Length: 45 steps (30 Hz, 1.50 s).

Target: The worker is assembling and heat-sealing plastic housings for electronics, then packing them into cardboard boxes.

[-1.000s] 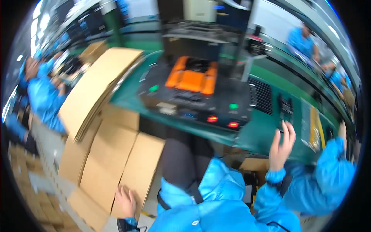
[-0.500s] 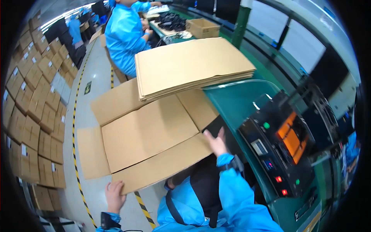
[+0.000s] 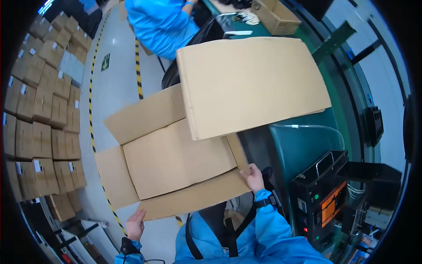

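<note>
An open cardboard box [image 3: 193, 196] stands in front of me with its flaps spread outward. A flat cardboard panel [image 3: 180, 158] fills its inside. My left hand [image 3: 135, 225] is closed at the near-left corner of the near flap, fingertips against its edge. At the near-right corner, my right hand [image 3: 253, 178] grips the cardboard with thumb and bent fingers. Flat cardboard sheets [image 3: 255, 83] lie stacked just beyond, covering the box's far-right part.
A green-topped table [image 3: 303, 145] at right carries a black machine [image 3: 318, 198] with an orange plate. A co-worker in a blue sleeve [image 3: 162, 26] sits beyond, near a small open carton [image 3: 277, 17]. Stacked cartons [image 3: 41, 141] line the left, beside a striped floor line [image 3: 92, 88].
My right hand, earlier with thumb and fingers apart, has closed on the box's corner. The box's right flap now looks narrower. The whole view has shifted, with the machine lower at right.
</note>
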Each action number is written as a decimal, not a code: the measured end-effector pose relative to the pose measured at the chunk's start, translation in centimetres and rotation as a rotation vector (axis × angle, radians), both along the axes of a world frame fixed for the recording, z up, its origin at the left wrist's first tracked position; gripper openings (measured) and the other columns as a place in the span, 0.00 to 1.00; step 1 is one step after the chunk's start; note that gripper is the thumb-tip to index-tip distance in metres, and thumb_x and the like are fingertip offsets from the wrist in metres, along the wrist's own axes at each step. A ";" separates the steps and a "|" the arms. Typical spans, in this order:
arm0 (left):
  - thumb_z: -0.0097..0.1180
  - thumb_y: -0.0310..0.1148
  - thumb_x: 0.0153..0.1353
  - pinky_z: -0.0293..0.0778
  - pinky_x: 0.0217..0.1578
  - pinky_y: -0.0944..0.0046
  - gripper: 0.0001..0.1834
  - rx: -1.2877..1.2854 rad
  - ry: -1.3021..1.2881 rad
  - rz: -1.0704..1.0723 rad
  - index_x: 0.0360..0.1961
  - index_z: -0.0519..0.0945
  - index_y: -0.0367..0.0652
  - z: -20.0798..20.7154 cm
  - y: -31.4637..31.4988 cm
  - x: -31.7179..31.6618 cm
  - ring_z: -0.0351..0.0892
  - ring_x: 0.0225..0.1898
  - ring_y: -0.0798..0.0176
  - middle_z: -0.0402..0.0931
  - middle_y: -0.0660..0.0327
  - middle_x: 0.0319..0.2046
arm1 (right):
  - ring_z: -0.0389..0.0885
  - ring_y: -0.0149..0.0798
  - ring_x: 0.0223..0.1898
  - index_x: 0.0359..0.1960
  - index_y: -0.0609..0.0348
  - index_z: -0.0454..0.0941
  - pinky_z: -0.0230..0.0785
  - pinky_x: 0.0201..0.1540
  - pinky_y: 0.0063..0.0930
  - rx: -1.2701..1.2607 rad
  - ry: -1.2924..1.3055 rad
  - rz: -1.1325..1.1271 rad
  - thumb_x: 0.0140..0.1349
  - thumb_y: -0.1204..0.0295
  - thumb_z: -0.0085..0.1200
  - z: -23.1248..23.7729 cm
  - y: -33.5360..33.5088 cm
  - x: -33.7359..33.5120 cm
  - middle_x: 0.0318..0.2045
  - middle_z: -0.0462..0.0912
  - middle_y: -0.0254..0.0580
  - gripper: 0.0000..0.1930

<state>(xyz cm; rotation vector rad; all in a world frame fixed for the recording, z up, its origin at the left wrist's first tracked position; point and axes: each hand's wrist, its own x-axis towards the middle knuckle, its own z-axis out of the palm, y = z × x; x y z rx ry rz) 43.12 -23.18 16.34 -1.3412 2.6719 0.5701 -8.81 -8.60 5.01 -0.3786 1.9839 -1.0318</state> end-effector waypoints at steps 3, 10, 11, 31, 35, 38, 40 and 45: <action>0.52 0.18 0.47 0.76 0.52 0.53 0.24 0.092 -0.005 0.014 0.48 0.82 0.44 0.8 0.6 3.3 0.80 0.50 0.48 0.81 0.53 0.48 | 0.79 0.48 0.56 0.58 0.58 0.73 0.72 0.57 0.33 -0.053 -0.068 0.277 0.61 0.72 0.59 3.8 0.4 3.9 0.50 0.81 0.59 0.23; 0.56 0.23 0.51 0.69 0.58 0.52 0.22 0.221 0.043 0.092 0.50 0.81 0.44 2.4 -0.3 3.2 0.75 0.54 0.51 0.80 0.55 0.49 | 0.50 0.63 0.72 0.74 0.44 0.51 0.55 0.68 0.52 0.499 0.362 1.294 0.61 0.54 0.57 3.8 -10.4 11.0 0.72 0.40 0.69 0.41; 0.58 0.25 0.54 0.67 0.60 0.52 0.20 0.281 0.100 0.074 0.51 0.81 0.44 3.0 -0.8 3.4 0.75 0.55 0.50 0.79 0.54 0.50 | 0.47 0.62 0.73 0.74 0.42 0.50 0.54 0.68 0.57 0.576 0.510 1.305 0.60 0.53 0.58 2.7 -11.5 11.7 0.73 0.37 0.68 0.42; 0.50 0.34 0.63 0.47 0.71 0.48 0.32 0.499 0.048 -0.110 0.69 0.62 0.40 -7.1 -5.3 1.6 0.55 0.72 0.52 0.56 0.55 0.72 | 0.43 0.60 0.75 0.74 0.46 0.50 0.47 0.70 0.61 0.616 0.336 1.304 0.57 0.41 0.57 4.9 -11.5 12.1 0.75 0.39 0.61 0.48; 0.56 0.34 0.54 0.44 0.72 0.42 0.41 0.482 -0.102 -0.491 0.71 0.60 0.45 -7.1 -9.2 6.8 0.52 0.73 0.54 0.54 0.58 0.73 | 0.40 0.58 0.76 0.74 0.48 0.50 0.40 0.71 0.63 0.556 0.175 1.509 0.55 0.35 0.55 8.3 -11.6 9.7 0.75 0.39 0.58 0.51; 0.58 0.33 0.54 0.44 0.71 0.40 0.39 0.477 -0.185 -0.626 0.69 0.63 0.46 -4.8 -11.2 7.6 0.53 0.72 0.54 0.56 0.59 0.72 | 0.39 0.56 0.76 0.74 0.49 0.50 0.38 0.72 0.63 0.549 0.144 1.573 0.53 0.32 0.54 8.8 -12.4 8.0 0.75 0.39 0.55 0.53; 0.59 0.33 0.54 0.44 0.71 0.39 0.37 0.584 -0.151 -0.602 0.68 0.65 0.46 -4.7 -11.4 7.4 0.54 0.72 0.54 0.56 0.59 0.72 | 0.37 0.55 0.76 0.74 0.51 0.50 0.34 0.73 0.59 0.540 0.214 1.459 0.57 0.33 0.49 8.1 -13.6 7.0 0.76 0.40 0.51 0.51; 0.69 0.33 0.48 0.51 0.68 0.45 0.38 0.693 0.270 -0.096 0.63 0.69 0.47 -11.2 -5.5 11.4 0.59 0.69 0.53 0.58 0.59 0.70 | 0.42 0.54 0.76 0.70 0.54 0.60 0.37 0.73 0.58 0.613 0.303 1.534 0.67 0.38 0.40 7.1 -14.8 7.6 0.75 0.44 0.52 0.39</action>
